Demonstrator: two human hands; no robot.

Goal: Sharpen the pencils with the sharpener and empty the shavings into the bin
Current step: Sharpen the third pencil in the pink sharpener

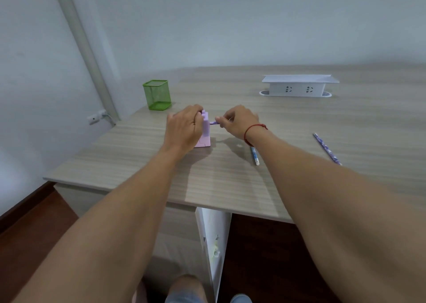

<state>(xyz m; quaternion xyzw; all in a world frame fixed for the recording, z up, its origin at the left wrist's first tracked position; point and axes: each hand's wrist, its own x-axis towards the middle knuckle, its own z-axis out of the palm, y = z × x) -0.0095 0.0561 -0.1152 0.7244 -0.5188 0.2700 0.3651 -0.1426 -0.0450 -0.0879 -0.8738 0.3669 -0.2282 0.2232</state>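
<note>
Sharpener [205, 128], a pale pink block, stands upright on the bench [230, 183] near a green mesh bin [157, 94], a purple patterned pencil [214, 123] stuck level into its right face. The left hand [184, 128] curls round the sharpener; the right hand [239, 123] pinches the pencil, both arms outstretched.

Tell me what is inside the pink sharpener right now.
A purple pencil, pinched by the right hand, enters the side of the sharpener. Its tip and any shavings are hidden inside; the left hand covers the other side.
</note>
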